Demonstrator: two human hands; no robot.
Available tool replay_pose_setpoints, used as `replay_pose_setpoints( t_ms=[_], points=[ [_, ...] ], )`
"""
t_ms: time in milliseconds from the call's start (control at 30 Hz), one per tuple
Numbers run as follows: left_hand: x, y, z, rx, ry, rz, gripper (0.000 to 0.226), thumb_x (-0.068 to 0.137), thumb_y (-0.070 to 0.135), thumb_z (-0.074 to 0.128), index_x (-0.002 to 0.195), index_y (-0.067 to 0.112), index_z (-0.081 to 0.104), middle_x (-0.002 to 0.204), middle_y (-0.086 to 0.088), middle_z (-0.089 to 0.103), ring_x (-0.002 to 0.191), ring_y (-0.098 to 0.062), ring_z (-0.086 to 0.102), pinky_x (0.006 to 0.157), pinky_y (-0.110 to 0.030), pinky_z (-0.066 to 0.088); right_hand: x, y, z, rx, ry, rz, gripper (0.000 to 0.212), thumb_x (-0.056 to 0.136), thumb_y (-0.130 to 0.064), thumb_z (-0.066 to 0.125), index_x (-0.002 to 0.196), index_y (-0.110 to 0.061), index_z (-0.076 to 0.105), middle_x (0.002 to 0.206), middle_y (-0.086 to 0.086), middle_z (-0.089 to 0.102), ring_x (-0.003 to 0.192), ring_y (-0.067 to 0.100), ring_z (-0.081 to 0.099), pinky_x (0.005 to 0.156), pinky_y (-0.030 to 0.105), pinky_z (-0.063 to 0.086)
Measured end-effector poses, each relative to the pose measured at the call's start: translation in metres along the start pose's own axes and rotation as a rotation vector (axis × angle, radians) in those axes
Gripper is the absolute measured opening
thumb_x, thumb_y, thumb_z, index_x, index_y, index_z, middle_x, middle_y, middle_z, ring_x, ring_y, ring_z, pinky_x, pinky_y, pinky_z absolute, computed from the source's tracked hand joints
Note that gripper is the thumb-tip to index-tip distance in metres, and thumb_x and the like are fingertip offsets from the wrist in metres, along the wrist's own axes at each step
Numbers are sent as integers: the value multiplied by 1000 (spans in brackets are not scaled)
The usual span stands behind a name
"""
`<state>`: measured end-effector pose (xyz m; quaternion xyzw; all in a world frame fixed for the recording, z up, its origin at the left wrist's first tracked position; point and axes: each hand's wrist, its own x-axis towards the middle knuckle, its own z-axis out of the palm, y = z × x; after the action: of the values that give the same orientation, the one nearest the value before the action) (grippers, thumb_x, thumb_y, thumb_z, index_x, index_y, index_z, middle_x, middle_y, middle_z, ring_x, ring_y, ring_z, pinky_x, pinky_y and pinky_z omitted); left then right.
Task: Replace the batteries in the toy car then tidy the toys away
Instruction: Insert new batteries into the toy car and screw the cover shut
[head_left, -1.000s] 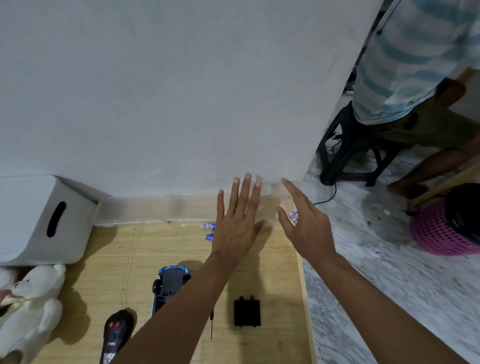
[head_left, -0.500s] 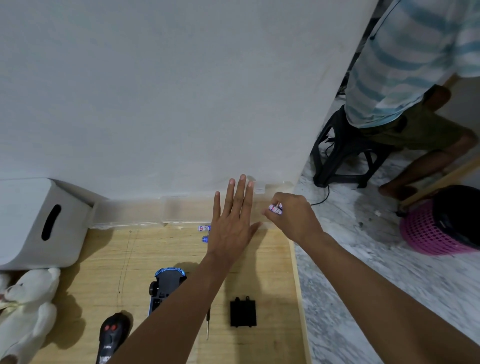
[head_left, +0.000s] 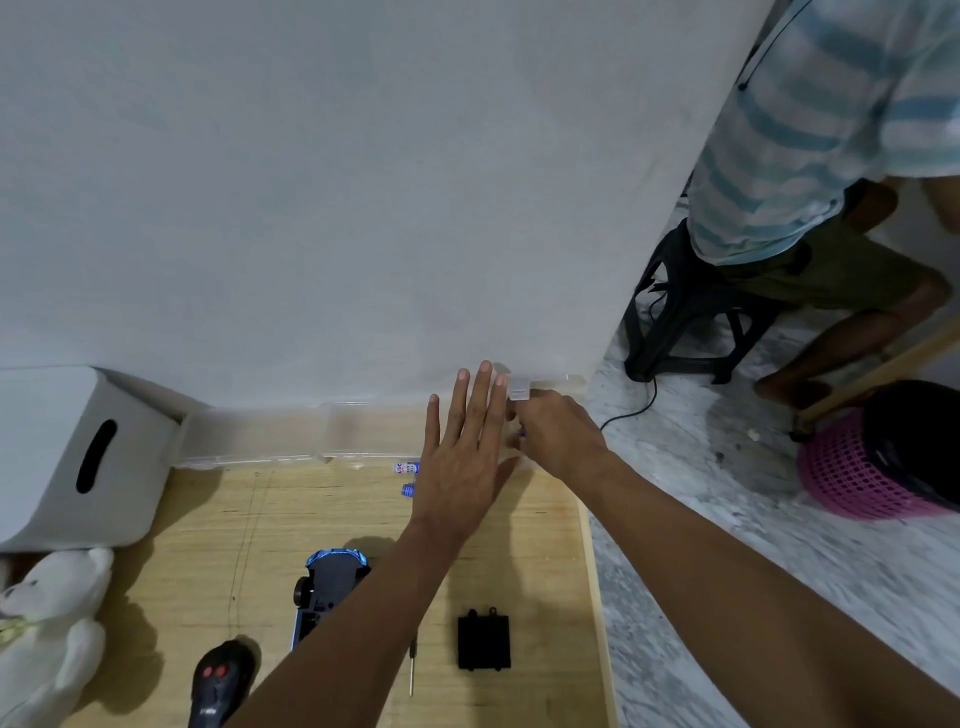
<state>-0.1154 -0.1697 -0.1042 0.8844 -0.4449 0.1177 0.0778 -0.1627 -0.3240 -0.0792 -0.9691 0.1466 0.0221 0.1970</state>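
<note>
The right hand (head_left: 558, 436) is now pressing in at the far right corner of the table (head_left: 311, 509), right against the clear box (head_left: 260, 441) that is running along the far edge. A second ago it was spread open with a battery (head_left: 522, 431) lying against its fingers; half a second ago it was pinching that battery. Now its fingers are curling tight, and only a blue sliver is showing under the knuckles, so it is probably still holding the battery. The left hand (head_left: 462, 467) is hovering flat and wide beside it, fingers straight, gripping nothing, much as before.

Two more batteries (head_left: 406, 468) are lying near the far edge, just left of the left hand. The toy car (head_left: 330, 584) is lying belly-up near the middle of the near edge, with its black cover (head_left: 484, 642) and the screwdriver (head_left: 412, 670) beside it. So the battery swap is looking only half done: the car is standing open and awaiting cells
</note>
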Motion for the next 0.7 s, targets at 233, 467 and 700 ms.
replay_pose_setpoints(
  t_ms=[233,467,700],
  points=[
    [1,-2,0,7,-9,5,98,97,57,61,164,8,10,173,-13,4,159,-33,5,121,-60,28,-3,4,4,9,34,-78,29,85,-11,71,113,-16,67,107,6,70,94,28,68,74,36,57],
    [1,-2,0,-20,-24,1,99,97,61,57,165,10,7,173,-11,0,160,-32,3,124,-59,24,-41,13,5,26,368,-157,22,85,-11,70,107,-13,72,106,3,71,101,23,65,88,38,54],
    [0,-2,-1,-25,-29,23,104,94,66,56,165,11,2,173,-10,-3,160,-32,1,124,-59,24,-83,21,6,-159,490,5,87,83,-40,75,157,-21,34,165,13,24,153,35,20,115,52,36]
  ],
)
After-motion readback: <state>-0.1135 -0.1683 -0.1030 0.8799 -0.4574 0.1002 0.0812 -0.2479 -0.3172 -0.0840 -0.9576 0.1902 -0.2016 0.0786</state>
